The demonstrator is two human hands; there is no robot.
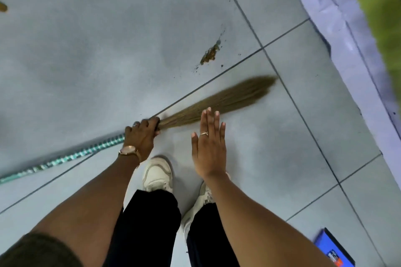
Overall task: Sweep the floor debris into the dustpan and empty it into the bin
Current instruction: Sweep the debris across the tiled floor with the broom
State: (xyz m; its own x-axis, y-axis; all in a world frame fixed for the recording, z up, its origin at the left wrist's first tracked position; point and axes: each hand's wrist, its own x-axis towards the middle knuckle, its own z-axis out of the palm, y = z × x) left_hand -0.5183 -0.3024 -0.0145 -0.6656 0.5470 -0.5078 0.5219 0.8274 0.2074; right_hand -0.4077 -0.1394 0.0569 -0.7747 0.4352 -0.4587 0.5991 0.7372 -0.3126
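Note:
A small pile of brown debris (209, 54) lies on the grey tiled floor, with dark specks scattered around it. My left hand (142, 133) is shut on a grass broom (227, 98) where the bristles meet its teal patterned handle. The blurred bristle tips reach to the right, just below the debris and apart from it. My right hand (209, 147) hovers flat with fingers straight and holds nothing, beside the bristles. No dustpan or bin is in view.
A bed edge with a pale lilac sheet (347, 34) and green cover (382, 6) runs along the right. A blue box (332, 249) lies on the floor at the lower right. My white shoes (157, 174) stand below the hands. A brown object (3, 6) shows at the far left.

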